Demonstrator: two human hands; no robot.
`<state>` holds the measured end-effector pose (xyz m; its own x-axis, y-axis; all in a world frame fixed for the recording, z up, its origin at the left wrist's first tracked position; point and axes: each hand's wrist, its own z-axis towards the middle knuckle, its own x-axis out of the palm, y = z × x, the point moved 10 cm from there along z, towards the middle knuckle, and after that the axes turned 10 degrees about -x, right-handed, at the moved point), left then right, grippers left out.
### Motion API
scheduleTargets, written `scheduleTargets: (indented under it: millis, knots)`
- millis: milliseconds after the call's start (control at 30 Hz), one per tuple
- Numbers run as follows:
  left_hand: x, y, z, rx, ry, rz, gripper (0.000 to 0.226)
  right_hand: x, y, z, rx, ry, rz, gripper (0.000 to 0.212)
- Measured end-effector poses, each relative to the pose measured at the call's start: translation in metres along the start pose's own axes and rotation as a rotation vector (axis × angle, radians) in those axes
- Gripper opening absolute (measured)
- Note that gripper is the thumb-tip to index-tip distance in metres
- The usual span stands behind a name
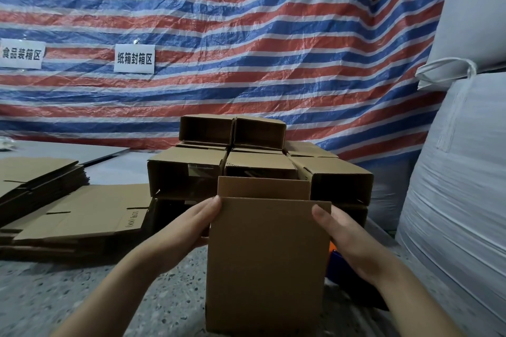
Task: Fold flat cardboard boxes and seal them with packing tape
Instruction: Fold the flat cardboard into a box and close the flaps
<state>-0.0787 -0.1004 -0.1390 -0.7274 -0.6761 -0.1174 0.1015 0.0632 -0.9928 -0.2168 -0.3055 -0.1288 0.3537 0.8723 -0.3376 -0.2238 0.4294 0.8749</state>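
The person holds an upright brown cardboard box (267, 260) between both hands, low over the speckled concrete floor (82, 295), in front of a stack of opened-out brown cardboard boxes (257, 161). The left hand (191, 224) presses against the box's left side near its top edge, fingers fairly straight; the right hand (347, 238) grips the right side, thumb curled over the near face. The box is squared up, with one far flap standing; no tape shows on it. The stack suggests many boxes are already formed. Toward the floor's left edge lie piles of flat brown cardboard blanks (63, 213), so plenty remains. An orange and blue object (335, 257), perhaps the tape dispenser, sits just behind the right hand.
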Motion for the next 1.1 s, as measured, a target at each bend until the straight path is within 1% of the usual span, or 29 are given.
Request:
scheduleTargets:
  millis: [33,67,100,133,167,200,233,267,333,367,433,533,600,633,700,767,800,867,967,1033,1100]
  knots:
    - [0.003,-0.003,0.000,0.009,-0.014,0.007,0.042,-0.001,-0.001,0.005,-0.018,-0.013,0.014,0.053]
    - [0.003,-0.006,0.001,0.028,-0.060,0.014,0.028,-0.002,0.005,0.008,-0.031,-0.072,0.006,0.041]
    - [0.001,-0.008,0.000,0.047,-0.123,0.001,0.022,-0.006,0.002,0.010,-0.033,-0.130,0.020,0.031]
    - [0.000,-0.008,0.000,0.062,-0.166,-0.035,0.022,-0.007,0.000,0.010,-0.008,-0.177,0.043,0.026]
    - [0.000,-0.007,0.000,0.072,-0.185,-0.088,0.021,-0.007,-0.006,0.011,0.004,-0.202,0.110,0.031]
    - [0.001,-0.005,0.000,0.080,-0.192,-0.131,0.017,-0.004,-0.007,0.010,0.026,-0.205,0.154,0.041]
    - [0.000,-0.004,-0.001,0.086,-0.208,-0.164,0.018,-0.004,-0.010,0.011,0.031,-0.196,0.194,0.054]
    - [-0.004,-0.002,0.001,0.101,-0.226,-0.184,0.028,-0.004,-0.010,0.011,0.039,-0.175,0.199,0.069]
    - [-0.010,-0.009,0.003,0.162,-0.226,-0.174,0.057,-0.003,-0.005,0.015,0.011,-0.108,0.187,0.099]
    - [-0.010,-0.014,0.004,0.191,-0.205,-0.131,0.069,-0.002,0.000,0.018,-0.026,-0.066,0.168,0.108]
    - [-0.009,-0.025,0.007,0.227,-0.147,0.011,0.080,-0.002,0.014,0.023,-0.106,-0.005,0.061,0.116]
    - [-0.007,-0.037,0.006,0.236,-0.103,0.161,0.079,-0.002,0.033,0.028,-0.191,0.064,-0.163,0.106]
    - [-0.010,-0.043,0.001,0.261,-0.157,0.216,0.073,-0.004,0.038,0.026,-0.208,0.069,-0.215,0.094]
    - [-0.012,-0.046,-0.004,0.290,-0.208,0.255,0.069,-0.006,0.037,0.023,-0.215,0.050,-0.225,0.083]
    - [-0.015,-0.048,-0.011,0.345,-0.291,0.313,0.055,-0.011,0.036,0.017,-0.239,-0.015,-0.270,0.052]
    - [-0.014,-0.041,-0.014,0.336,-0.300,0.230,0.033,-0.015,0.034,0.010,-0.274,-0.109,-0.285,0.028]
    - [-0.013,-0.035,-0.014,0.317,-0.292,0.166,0.026,-0.016,0.032,0.007,-0.282,-0.149,-0.254,0.021]
    - [-0.012,-0.030,-0.019,0.310,-0.313,0.128,0.021,-0.016,0.029,0.003,-0.289,-0.198,-0.202,0.018]
    - [-0.012,-0.036,-0.021,0.267,-0.341,0.211,0.021,-0.016,0.032,0.004,-0.282,-0.202,-0.228,0.018]
    - [-0.010,-0.050,-0.023,0.243,-0.372,0.369,0.030,-0.016,0.036,0.005,-0.290,-0.196,-0.288,0.017]
    - [0.000,-0.072,-0.028,0.288,-0.476,0.573,0.043,-0.016,0.038,0.005,-0.294,-0.189,-0.335,0.017]
